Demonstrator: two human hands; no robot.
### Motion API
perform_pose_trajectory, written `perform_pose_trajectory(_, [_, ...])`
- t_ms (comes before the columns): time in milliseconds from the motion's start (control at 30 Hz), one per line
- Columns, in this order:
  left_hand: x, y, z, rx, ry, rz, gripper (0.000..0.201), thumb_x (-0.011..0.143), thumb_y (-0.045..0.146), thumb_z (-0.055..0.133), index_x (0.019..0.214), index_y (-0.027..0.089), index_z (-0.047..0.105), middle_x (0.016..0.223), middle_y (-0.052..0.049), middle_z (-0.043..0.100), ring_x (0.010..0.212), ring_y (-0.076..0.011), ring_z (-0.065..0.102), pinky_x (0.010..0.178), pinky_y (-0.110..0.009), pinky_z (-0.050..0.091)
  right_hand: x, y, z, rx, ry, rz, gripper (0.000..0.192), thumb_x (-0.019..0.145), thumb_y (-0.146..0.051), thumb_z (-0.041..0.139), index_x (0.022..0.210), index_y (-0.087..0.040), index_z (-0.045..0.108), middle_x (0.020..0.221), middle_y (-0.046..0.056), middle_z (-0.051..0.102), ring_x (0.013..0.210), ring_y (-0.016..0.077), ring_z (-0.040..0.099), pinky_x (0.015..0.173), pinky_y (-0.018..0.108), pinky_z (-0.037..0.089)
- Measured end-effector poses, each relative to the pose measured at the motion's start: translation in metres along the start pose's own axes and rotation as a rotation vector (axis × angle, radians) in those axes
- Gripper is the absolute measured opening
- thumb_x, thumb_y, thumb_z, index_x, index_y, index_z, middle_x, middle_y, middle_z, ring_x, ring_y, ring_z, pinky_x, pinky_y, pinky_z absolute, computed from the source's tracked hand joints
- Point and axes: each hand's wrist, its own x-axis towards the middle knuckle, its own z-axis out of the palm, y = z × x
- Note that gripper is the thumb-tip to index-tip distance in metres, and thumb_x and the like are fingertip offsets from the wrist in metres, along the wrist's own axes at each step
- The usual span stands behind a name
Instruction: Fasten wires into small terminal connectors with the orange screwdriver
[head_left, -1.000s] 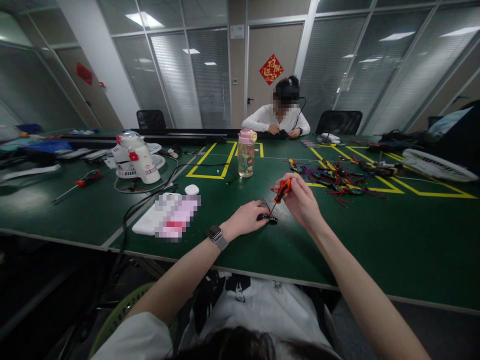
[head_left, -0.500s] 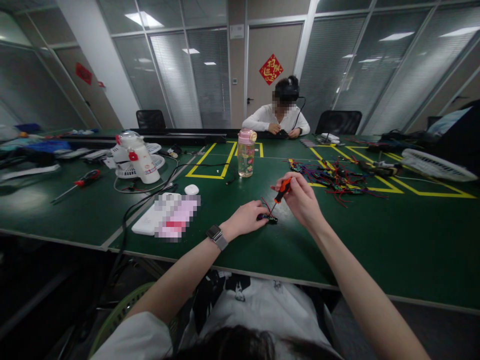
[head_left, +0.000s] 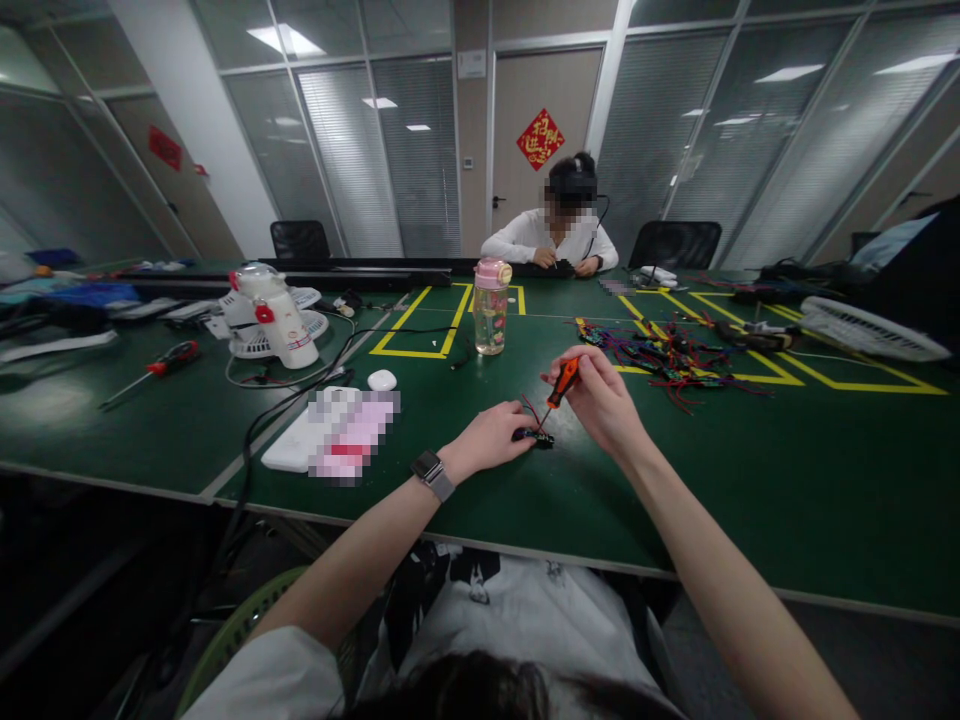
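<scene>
So the person's right hand (head_left: 604,400) has an orange-and-black screwdriver (head_left: 564,384), handle pinched between thumb and fingers. It's not straight up and down: the long axis runs on a slant, butt of the handle up and to the right, shaft going down and left, with the tip at a small dark circuit board (head_left: 547,440). Can't really tell if the tip is seated in anything, way too small.

The board is on the green table (head_left: 570,510), right in front of the person, between the two hands. Its long side goes roughly left to right, and thin reddish wires (head_left: 529,408) stick up near its left end. The left hand (head_left: 491,437) comes in from the left with its fingers on that same end; couldn't tell you if they're pinching it or just pressing it down.

Past the hands there's a pink-lidded bottle (head_left: 491,312) standing upright, and a messy heap of wired boards (head_left: 667,352) off to the right. A red-and-black screwdriver (head_left: 176,356) lies far left, its tip toward the near left.
</scene>
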Motion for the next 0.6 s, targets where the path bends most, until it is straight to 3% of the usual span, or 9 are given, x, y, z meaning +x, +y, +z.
perform_pose_trajectory(233, [-0.0002,0.0006,-0.0007,-0.004,0.008,0.005,0.018,0.095,0.026,0.063,0.108,0.018,0.074,0.103,-0.006,0.065,0.094,-0.0189,0.064,0.085,-0.028,0.053,0.0008,0.0033,-0.0035,-0.067,0.054,-0.058,0.024,0.08,-0.049,0.078,0.085,-0.027,0.069,0.086,-0.001,0.063,0.082,0.0146,0.06,0.085,0.031,0.054])
perform_pose_trajectory(467, [0.0002,0.002,-0.0021,0.007,-0.011,0.003,0.018,0.095,0.026,0.063,0.107,0.017,0.074,0.103,-0.007,0.065,0.094,-0.0194,0.064,0.085,-0.029,0.053,0.0013,-0.0005,-0.0039,-0.07,0.028,-0.015,0.028,0.082,-0.049,0.076,0.101,-0.03,0.068,0.084,0.0,0.065,0.079,0.0157,0.061,0.074,0.029,0.054])
perform_pose_trajectory(600, [0.0,0.0016,-0.0014,0.004,-0.002,0.004,0.017,0.095,0.026,0.063,0.106,0.018,0.074,0.102,-0.006,0.064,0.094,-0.0188,0.064,0.085,-0.028,0.052,0.0007,0.0006,-0.0009,-0.077,0.031,-0.034,0.025,0.085,-0.051,0.071,0.093,-0.028,0.065,0.081,0.0,0.065,0.078,0.0163,0.061,0.075,0.032,0.054])
